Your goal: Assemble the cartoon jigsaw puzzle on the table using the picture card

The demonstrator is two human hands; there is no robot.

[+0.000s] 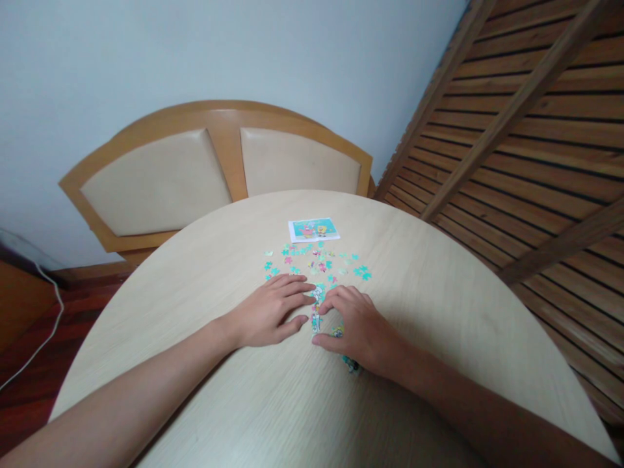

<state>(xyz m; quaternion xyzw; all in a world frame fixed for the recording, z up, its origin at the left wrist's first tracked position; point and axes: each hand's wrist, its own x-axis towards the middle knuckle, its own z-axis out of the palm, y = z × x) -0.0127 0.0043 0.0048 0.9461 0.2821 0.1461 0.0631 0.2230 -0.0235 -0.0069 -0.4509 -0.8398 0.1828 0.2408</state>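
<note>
A narrow strip of joined jigsaw pieces (316,323) lies flat on the table between my two hands. My left hand (273,310) rests palm down on its left side, fingers stretched out and fingertips at the strip's edge. On the other side is my right hand (361,328), its fingers curved and the thumb apart from the forefinger, near the strip's right edge. Neither hand visibly grips a piece. A yellowish cluster of pieces (337,331) shows partly beneath my right hand. Dark green pieces (351,364) peek out below its wrist.
Loose teal and pink jigsaw pieces (322,266) lie scattered beyond my hands. Behind them sits a picture card (314,229) with cartoon figures. The round wooden table (195,273) has a padded bench (302,162) at its far edge. Wooden slats (511,130) stand to the right.
</note>
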